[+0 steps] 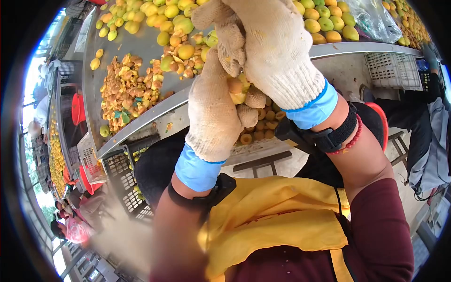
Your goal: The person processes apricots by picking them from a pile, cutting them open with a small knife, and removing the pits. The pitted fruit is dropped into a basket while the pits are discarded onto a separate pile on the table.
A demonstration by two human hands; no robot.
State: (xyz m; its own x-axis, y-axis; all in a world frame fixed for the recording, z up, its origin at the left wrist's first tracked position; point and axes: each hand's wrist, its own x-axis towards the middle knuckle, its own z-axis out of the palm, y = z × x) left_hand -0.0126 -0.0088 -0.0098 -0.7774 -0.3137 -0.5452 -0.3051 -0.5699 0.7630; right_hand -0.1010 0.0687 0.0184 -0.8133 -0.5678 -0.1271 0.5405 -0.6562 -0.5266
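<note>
Both my hands wear off-white knitted gloves over blue cuffs and meet above the near table edge. My left hand (212, 110) is closed around a yellow-orange apricot-like fruit (238, 89), part of which shows between its fingers. Pressed close above it, my right hand (275, 49) is closed with its fingers curled; what it grips is hidden. Just below the hands, a container of halved fruit (265, 123) shows partly. Left of them on the metal table (141, 51) lies a heap of brown pits and fruit scraps (131, 87).
Whole yellow and green fruits (164, 19) spread over the far table, with more at the right (329, 21) beside a clear plastic bag (376, 19). A dark crate (123, 176) stands at lower left, a white basket (393, 70) at right. Other people sit nearby.
</note>
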